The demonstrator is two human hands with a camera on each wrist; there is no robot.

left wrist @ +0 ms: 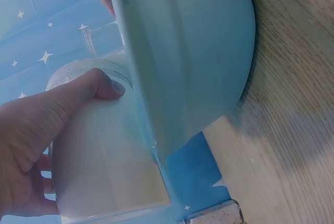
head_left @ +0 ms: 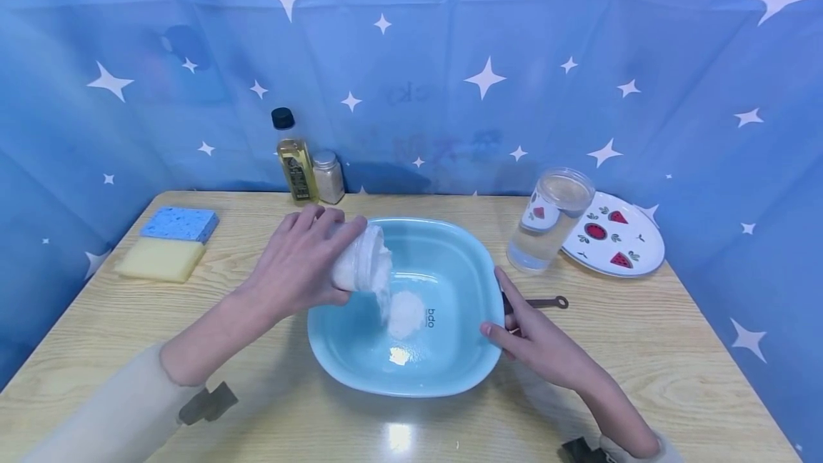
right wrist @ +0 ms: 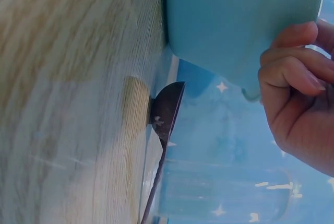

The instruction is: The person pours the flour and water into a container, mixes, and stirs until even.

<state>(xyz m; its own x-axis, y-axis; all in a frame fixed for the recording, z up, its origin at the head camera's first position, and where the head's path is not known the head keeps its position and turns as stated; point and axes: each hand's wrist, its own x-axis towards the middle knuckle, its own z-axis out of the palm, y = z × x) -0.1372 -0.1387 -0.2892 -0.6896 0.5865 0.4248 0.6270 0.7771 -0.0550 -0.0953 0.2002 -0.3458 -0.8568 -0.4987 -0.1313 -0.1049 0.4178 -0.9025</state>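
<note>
My left hand (head_left: 296, 263) grips a clear jar (left wrist: 104, 151) of white powder, tipped on its side over the left part of a light blue basin (head_left: 459, 256). Powder (head_left: 382, 295) streams from its mouth onto a round white heap (head_left: 406, 315) on the basin floor. In the left wrist view the thumb presses near the jar's neck. At the basin's right edge, my right hand (head_left: 546, 345) holds the rim, thumb on top and fingers curled outside. A dark long-handled scoop (right wrist: 167, 110) lies on the table beside that hand, partly hidden by it in the head view.
Behind the basin stand an oil bottle (head_left: 297, 166) and a small shaker jar (head_left: 329, 178). To the right are a tall glass of water (head_left: 546, 227) and a watermelon-patterned plate (head_left: 636, 241). Blue (head_left: 180, 222) and yellow (head_left: 161, 259) sponges lie on the left of the wooden table (head_left: 643, 349).
</note>
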